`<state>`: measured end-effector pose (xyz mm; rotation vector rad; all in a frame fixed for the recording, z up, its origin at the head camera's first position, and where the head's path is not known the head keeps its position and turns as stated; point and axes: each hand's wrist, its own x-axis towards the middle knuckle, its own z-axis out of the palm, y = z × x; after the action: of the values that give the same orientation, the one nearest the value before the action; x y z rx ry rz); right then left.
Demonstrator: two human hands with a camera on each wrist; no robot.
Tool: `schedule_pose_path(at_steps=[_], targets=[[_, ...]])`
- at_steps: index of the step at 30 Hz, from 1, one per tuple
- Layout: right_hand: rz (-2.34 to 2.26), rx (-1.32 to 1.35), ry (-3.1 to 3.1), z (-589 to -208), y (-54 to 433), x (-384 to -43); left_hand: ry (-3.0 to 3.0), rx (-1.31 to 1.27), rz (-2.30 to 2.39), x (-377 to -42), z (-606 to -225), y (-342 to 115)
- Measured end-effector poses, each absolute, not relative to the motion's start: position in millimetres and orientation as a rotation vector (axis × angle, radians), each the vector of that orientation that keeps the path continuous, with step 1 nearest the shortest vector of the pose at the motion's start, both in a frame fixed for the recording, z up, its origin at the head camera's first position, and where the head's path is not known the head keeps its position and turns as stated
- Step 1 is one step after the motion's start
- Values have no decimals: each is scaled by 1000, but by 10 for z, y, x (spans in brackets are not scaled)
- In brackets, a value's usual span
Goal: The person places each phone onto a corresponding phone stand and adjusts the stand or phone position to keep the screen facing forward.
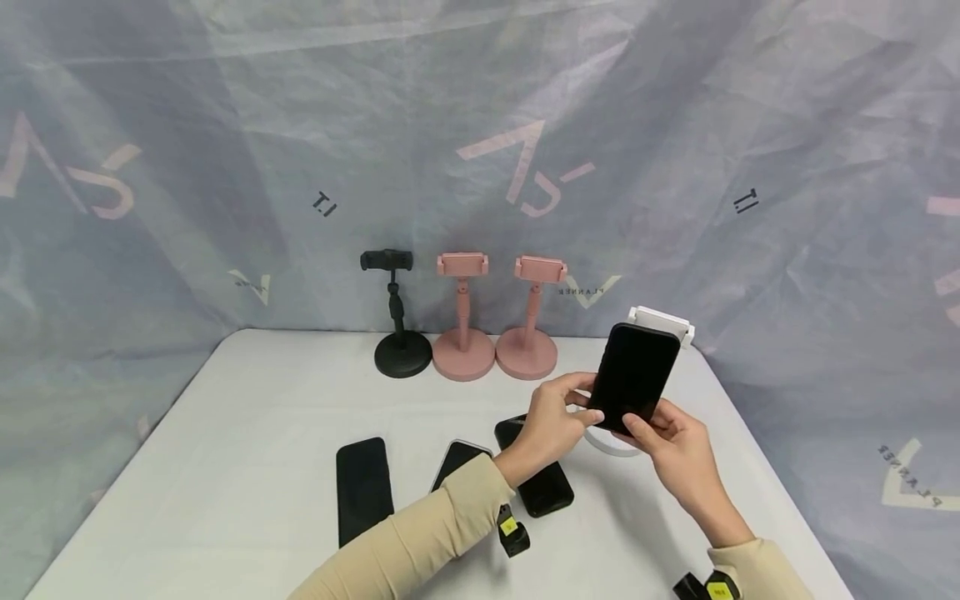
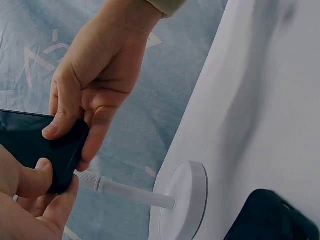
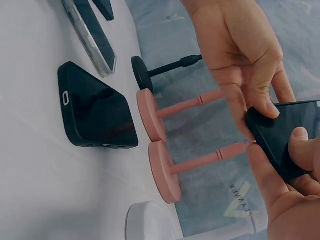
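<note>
Both hands hold a black smartphone (image 1: 636,367) by its lower end, its dark screen facing me. My left hand (image 1: 551,417) pinches the lower left corner, thumb on the front. On the lower right edge, my right hand (image 1: 678,450) grips with its thumb over the screen and fingers behind. Directly behind the phone's top is the clamp of a white phone stand (image 1: 663,323); whether the two touch I cannot tell. The stand's round base (image 2: 185,200) rests on the table in the left wrist view.
A black phone stand (image 1: 403,353) and two pink stands (image 1: 463,354) (image 1: 527,354) line the back of the white table (image 1: 262,400). Phones lie in front: one at left (image 1: 364,487), one (image 1: 459,457) partly under the left sleeve, one (image 3: 100,110) beside the left wrist. A printed cloth hangs behind.
</note>
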<state>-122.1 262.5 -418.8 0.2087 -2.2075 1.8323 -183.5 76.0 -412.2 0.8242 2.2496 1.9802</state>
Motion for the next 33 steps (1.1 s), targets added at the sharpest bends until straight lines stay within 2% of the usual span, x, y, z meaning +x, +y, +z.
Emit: schedule_pose_path(at_steps=[16,33], targets=[[1810,121,-2191,-4151,2645,-1026,2354,932,1880,-1775,-4103,804],[1867,159,-2220,-4019,2609,-1122,2399,968,1882,-1897,-3987,773]])
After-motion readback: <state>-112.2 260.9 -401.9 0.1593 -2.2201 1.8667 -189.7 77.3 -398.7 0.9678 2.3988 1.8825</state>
